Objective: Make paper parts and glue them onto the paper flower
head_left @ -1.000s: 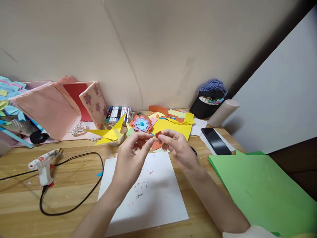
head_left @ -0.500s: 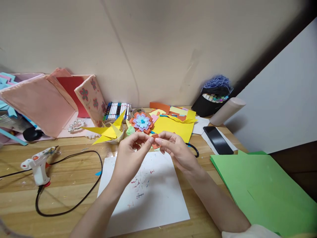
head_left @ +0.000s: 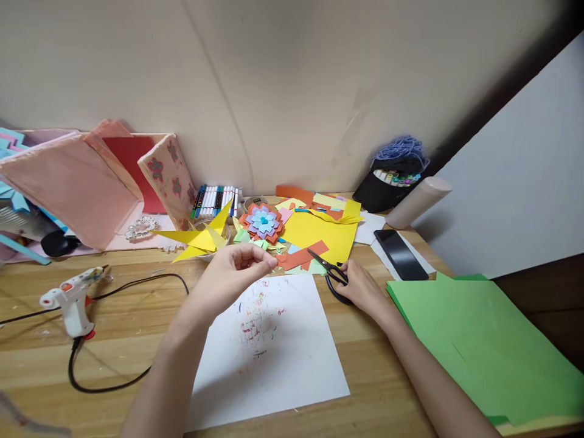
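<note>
My left hand (head_left: 241, 274) is raised over the top of a white sheet (head_left: 283, 359), thumb and fingers pinched together. At its fingertips shows a bit of orange paper (head_left: 278, 261), mostly hidden and overlapping other orange scraps behind it. To the right, my right hand (head_left: 362, 286) has its fingers on the black handles of a pair of scissors (head_left: 335, 275). The blades point up and left over an orange paper strip (head_left: 303, 255). Behind lies a layered paper flower (head_left: 263, 222) with a blue centre.
A glue gun (head_left: 75, 298) with a looping cord stands at the left. A yellow paper star (head_left: 201, 240) rests on a bowl near markers (head_left: 214, 202). Yellow paper (head_left: 328, 234), a phone (head_left: 401, 254), a pale bottle (head_left: 420, 202) and green sheets (head_left: 483, 340) are rightward.
My right hand has left the small orange paper and moved right and down, taking hold of the scissors. My left hand stays near the same place, still pinched.
</note>
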The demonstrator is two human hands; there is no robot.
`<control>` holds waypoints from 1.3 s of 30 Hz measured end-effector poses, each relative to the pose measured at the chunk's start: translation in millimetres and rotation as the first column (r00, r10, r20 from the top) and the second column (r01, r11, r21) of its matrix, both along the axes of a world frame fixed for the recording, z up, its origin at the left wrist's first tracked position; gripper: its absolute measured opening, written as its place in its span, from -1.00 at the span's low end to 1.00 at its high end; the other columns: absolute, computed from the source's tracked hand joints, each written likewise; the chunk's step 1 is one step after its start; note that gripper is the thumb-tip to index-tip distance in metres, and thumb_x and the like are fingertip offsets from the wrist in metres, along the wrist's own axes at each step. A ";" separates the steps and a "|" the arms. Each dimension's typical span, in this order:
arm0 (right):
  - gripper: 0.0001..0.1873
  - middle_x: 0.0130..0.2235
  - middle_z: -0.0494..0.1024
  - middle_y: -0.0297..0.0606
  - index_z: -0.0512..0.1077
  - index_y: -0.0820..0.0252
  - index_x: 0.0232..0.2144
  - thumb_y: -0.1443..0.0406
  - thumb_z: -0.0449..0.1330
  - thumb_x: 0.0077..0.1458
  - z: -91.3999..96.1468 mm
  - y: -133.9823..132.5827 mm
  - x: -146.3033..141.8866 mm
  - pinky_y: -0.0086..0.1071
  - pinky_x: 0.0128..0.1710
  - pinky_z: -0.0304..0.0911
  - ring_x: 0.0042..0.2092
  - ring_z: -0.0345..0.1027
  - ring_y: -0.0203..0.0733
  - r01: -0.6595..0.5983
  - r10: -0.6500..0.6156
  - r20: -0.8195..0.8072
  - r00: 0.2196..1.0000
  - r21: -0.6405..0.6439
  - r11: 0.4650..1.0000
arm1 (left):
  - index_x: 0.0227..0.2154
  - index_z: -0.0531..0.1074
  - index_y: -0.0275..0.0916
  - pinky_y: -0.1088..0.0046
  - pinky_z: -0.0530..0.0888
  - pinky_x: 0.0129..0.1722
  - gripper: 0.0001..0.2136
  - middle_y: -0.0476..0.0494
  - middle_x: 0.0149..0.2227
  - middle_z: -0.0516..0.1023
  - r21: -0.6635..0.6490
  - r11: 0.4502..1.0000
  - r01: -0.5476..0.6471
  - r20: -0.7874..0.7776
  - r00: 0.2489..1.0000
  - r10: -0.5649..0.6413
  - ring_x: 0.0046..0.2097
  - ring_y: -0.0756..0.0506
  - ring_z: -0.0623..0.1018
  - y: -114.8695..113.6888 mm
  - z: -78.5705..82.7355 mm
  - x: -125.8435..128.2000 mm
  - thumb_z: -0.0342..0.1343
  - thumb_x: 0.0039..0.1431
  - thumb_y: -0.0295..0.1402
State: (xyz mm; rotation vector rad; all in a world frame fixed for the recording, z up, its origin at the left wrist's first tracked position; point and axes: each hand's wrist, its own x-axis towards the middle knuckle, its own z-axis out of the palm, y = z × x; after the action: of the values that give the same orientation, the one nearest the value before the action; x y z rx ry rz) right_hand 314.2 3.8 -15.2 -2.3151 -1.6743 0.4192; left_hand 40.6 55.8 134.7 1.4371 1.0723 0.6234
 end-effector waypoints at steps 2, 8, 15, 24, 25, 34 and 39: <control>-0.69 -0.26 0.42 -0.13 0.25 0.23 -0.29 0.31 0.17 -0.16 2.5 -2.8 -2.8 -0.30 -0.26 0.21 -0.21 0.34 -0.05 0.054 -0.043 -0.153 0.987 0.067 0.996 | -0.55 0.41 -0.27 0.59 0.26 -0.48 -0.79 0.00 -0.52 0.42 0.003 1.000 -0.006 -0.013 1.000 0.006 -0.46 0.06 0.35 -0.7 0.5 -2.3 0.18 -0.05 -0.20; -0.58 -0.49 0.32 -0.32 0.24 0.19 -0.34 -0.06 0.04 0.02 51.2 -11.9 -46.6 -0.36 -0.39 0.23 -0.46 0.27 -0.25 0.132 0.098 -0.840 0.533 0.197 0.972 | -0.53 0.40 -0.27 0.57 0.24 -0.51 -0.76 -0.02 -0.50 0.42 0.026 1.000 -0.016 -0.064 0.998 0.018 -0.46 0.04 0.36 -1.2 1.2 -6.6 0.15 -0.04 -0.16; -0.12 -0.42 0.29 -0.30 0.25 0.21 -0.33 -0.39 -0.26 -0.32 99.4 -13.6 -108.5 -0.24 -0.43 0.31 -0.57 0.20 -0.33 -0.460 0.204 -0.970 -0.130 0.241 0.854 | -0.53 0.38 -0.24 0.55 0.24 -0.55 -0.78 -0.02 -0.53 0.40 0.076 0.995 -0.069 -0.040 0.997 0.072 -0.49 0.02 0.37 -1.3 0.5 -15.1 0.12 -0.02 -0.18; -0.15 -0.53 0.26 -0.36 0.25 0.25 -0.27 -0.34 -0.24 -0.21 83.5 -17.2 -121.5 -0.31 -0.46 0.30 -0.55 0.26 -0.29 -0.509 0.280 -0.958 -0.069 0.275 0.816 | -0.59 0.32 -0.27 0.58 0.20 -0.54 -0.80 0.03 -0.57 0.33 0.103 0.989 -0.107 -0.049 0.992 0.112 -0.51 0.06 0.31 0.8 0.1 -13.8 0.14 -0.05 -0.26; -0.16 -0.53 0.25 -0.37 0.25 0.24 -0.29 -0.35 -0.24 -0.22 83.1 -17.7 -121.9 -0.31 -0.46 0.30 -0.56 0.25 -0.31 -0.502 0.284 -0.957 -0.065 0.277 0.819 | -0.59 0.31 -0.27 0.58 0.20 -0.54 -0.81 0.03 -0.57 0.33 0.096 0.990 -0.103 -0.052 0.993 0.108 -0.51 0.06 0.30 0.7 0.4 -13.5 0.14 -0.05 -0.27; -0.21 -0.52 0.22 -0.39 0.24 0.22 -0.32 -0.34 -0.18 -0.21 90.7 -20.6 -120.1 -0.27 -0.40 0.31 -0.57 0.17 -0.35 -0.519 0.253 -0.967 -0.016 0.225 0.825 | -0.60 0.30 -0.28 0.58 0.18 -0.56 -0.79 0.04 -0.57 0.31 0.078 0.991 -0.106 -0.063 0.992 0.111 -0.53 0.07 0.28 0.5 1.1 -12.4 0.14 -0.08 -0.25; -0.28 -0.56 0.18 -0.45 0.20 0.18 -0.41 -0.33 -0.10 -0.24 85.7 -22.7 -125.1 -0.32 -0.49 0.29 -0.63 0.10 -0.40 -0.475 0.214 -0.973 -0.084 0.228 0.850 | -0.60 0.31 -0.28 0.58 0.19 -0.57 -0.77 0.03 -0.58 0.31 0.081 0.991 -0.104 -0.046 0.993 0.108 -0.54 0.07 0.29 0.1 1.0 -11.0 0.15 -0.08 -0.22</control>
State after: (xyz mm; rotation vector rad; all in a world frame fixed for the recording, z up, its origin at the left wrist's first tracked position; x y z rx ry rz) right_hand 189.1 -18.9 70.5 -0.7639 -1.2540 1.8789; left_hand 29.6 55.8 135.8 1.4773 1.1807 0.7160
